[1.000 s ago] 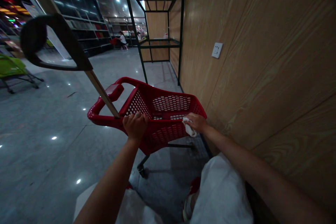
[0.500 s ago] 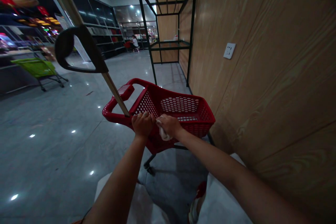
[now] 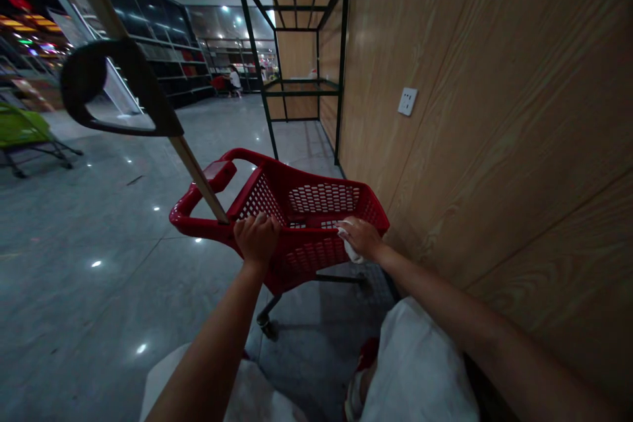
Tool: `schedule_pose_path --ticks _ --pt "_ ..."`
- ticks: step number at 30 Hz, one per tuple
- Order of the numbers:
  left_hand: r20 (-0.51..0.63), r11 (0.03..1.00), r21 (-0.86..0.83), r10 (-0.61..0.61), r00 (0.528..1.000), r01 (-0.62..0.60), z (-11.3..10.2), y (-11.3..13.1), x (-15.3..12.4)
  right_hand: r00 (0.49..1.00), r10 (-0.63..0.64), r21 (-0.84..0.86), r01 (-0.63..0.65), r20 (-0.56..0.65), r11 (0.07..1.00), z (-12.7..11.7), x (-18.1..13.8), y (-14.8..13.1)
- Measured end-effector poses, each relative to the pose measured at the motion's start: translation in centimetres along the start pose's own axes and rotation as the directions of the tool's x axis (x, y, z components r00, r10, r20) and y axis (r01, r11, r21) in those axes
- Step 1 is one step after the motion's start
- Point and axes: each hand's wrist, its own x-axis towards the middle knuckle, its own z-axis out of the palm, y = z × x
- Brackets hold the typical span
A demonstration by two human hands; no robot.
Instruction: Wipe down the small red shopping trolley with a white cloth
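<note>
A red plastic shopping cart [image 3: 316, 260] stands side-on in front of me, its handle end to the left. My left hand [image 3: 256, 237] is closed over the near top rim, close to the handle end. On the same rim, toward the narrow end at the right, rests my right hand [image 3: 362, 236], closed on a whitish cloth [image 3: 352, 252] that hangs down outside the basket. A pole [image 3: 198, 175] with a dark loop-shaped bracket [image 3: 133, 89] rises from the cart's rim just beyond my left hand.
A wood-panelled wall [image 3: 475, 112] with a socket [image 3: 407, 101] runs along the right. A dark metal rack frame [image 3: 340, 92] stands beyond the cart. Far left is a green cart [image 3: 22, 128]. A person [image 3: 235, 80] is in the background on the grey tiled floor [image 3: 123, 303].
My right hand has slid the cloth rightward along the cart's rim, away from my left hand. My left hand keeps its place on the rim. The view has turned slightly right.
</note>
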Motion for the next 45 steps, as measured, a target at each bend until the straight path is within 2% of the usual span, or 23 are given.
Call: schedule_pose_path --ticks 6,9,12,19,22,24,26,28,33,36,39,45 --pt "-0.010 0.998 0.049 0.025 1.000 -0.024 -0.3 0.4 -0.4 0.997 -0.074 0.042 0.074 -0.019 0.996 1.2 6.7 -11.5" --pt "0.005 0.996 0.078 0.044 0.999 -0.044 -0.4 0.1 -0.4 0.995 -0.095 0.058 0.096 -0.020 0.994 1.6 8.1 -13.8" --pt "0.037 0.997 0.055 0.050 0.998 -0.052 -0.5 -0.6 -0.3 0.989 -0.146 0.075 0.147 -0.025 0.986 1.6 7.0 -11.7" --pt "0.012 0.994 0.086 0.071 0.997 -0.072 -0.2 -1.0 -0.1 0.996 -0.082 -0.009 0.082 -0.016 0.997 0.4 0.4 -0.1" --pt "0.019 0.997 0.058 0.040 0.999 -0.041 -0.1 -0.4 -0.1 0.999 -0.025 -0.041 0.024 -0.029 0.999 0.0 -1.6 2.7" --pt "0.010 0.999 0.050 0.020 1.000 -0.020 -0.1 0.0 -0.1 0.999 0.029 -0.056 -0.032 -0.044 0.998 0.1 -1.9 2.7" --pt "-0.003 0.999 0.035 0.010 1.000 -0.010 -0.1 0.3 -0.1 0.997 0.057 -0.056 -0.061 -0.054 0.997 0.4 -1.2 1.1" --pt "-0.013 1.000 0.025 0.009 1.000 -0.009 -0.1 0.4 -0.2 0.998 0.040 -0.032 -0.041 -0.054 0.999 0.8 0.4 -1.9" --pt "-0.012 0.995 0.093 0.044 0.999 -0.042 -0.3 0.5 -0.6 0.998 -0.052 0.056 0.053 -0.027 0.997 1.3 6.0 -11.6" --pt "0.005 0.994 0.095 0.047 0.999 -0.047 -0.6 0.3 -0.6 0.998 -0.064 0.062 0.065 -0.017 0.996 1.3 7.6 -14.2" --pt "0.032 0.997 0.062 0.038 0.999 -0.040 -0.7 0.0 -0.5 0.993 -0.117 0.076 0.119 -0.028 0.990 1.5 6.8 -12.7" --pt "-0.005 0.993 0.094 0.067 0.998 -0.066 -0.5 -0.8 -0.3 0.993 -0.094 0.011 0.095 -0.077 0.995 1.4 1.5 -2.8"
